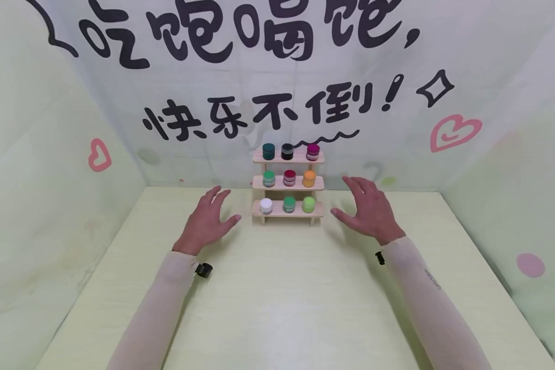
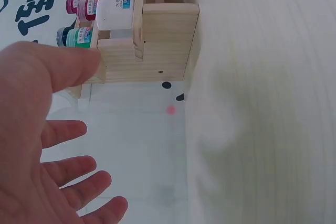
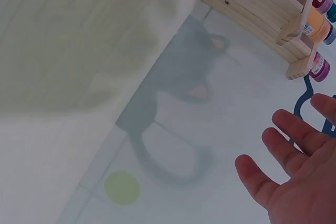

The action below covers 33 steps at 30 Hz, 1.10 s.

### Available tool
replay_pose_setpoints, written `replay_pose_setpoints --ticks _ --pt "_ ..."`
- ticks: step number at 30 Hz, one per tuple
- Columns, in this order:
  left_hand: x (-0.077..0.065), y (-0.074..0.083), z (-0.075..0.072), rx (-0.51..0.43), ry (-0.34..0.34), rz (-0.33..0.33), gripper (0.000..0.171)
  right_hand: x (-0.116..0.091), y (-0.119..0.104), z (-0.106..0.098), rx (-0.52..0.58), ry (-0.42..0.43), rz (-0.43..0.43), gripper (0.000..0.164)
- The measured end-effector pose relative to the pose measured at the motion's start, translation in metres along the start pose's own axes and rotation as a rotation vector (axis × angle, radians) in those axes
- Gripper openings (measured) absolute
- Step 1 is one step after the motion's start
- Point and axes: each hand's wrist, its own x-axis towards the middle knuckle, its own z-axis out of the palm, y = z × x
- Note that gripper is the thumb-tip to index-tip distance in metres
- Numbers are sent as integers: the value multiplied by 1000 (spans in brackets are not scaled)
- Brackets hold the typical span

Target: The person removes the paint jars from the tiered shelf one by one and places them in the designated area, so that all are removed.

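Note:
A three-tier wooden rack (image 1: pixel 288 209) stands against the back wall with small paint jars on every tier. On top are a teal jar (image 1: pixel 269 151), a black jar (image 1: pixel 287 151) and a magenta jar (image 1: pixel 312 152). The middle tier bears a green jar (image 1: pixel 269 179), a red jar (image 1: pixel 289 178) and an orange jar (image 1: pixel 309 179). Below sit a white jar (image 1: pixel 265 206), a darker green jar (image 1: pixel 289 204) and a light green jar (image 1: pixel 308 204). My left hand (image 1: pixel 207 220) hovers left of the rack, fingers spread and holding nothing. To its right, my right hand (image 1: pixel 370 209) is likewise spread, with nothing in it.
The pale wooden table (image 1: pixel 268 298) reaches back to a printed cloth wall (image 1: pixel 203 159) with black lettering and hearts. Cloth side walls (image 1: pixel 41 205) flank it on both sides. A black strap piece (image 1: pixel 204 270) shows at the left wrist.

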Motion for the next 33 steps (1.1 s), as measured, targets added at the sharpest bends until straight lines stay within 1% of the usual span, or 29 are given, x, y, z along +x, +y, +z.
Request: replay_pose_setpoints --ticks 4,7,11,15,17,19,22,25,29,33 --pt "5 1 6 -49 -18 4 74 2 2 2 23 50 -18 84" --pt "9 3 10 -93 -13 17 71 5 1 1 49 66 -12 79" --pt "12 6 14 -201 19 37 64 12 -4 -1 111 41 33 74" --pt "15 6 23 -345 47 39 55 22 -8 -1 185 -6 85 70" --pt "17 5 28 -417 49 23 52 26 -10 -1 223 -23 102 67" --pt "19 5 34 -466 45 -1 50 31 -11 0 255 -26 116 66" --pt "21 7 40 -511 49 -42 47 39 -14 0 304 -21 128 63" --pt "24 10 44 -544 71 -70 44 49 -15 1 351 -11 135 61" --pt "30 15 48 -615 85 -95 43 61 -16 2 410 28 146 58" --pt "33 19 50 -668 71 -168 43 75 -16 6 459 92 140 55"
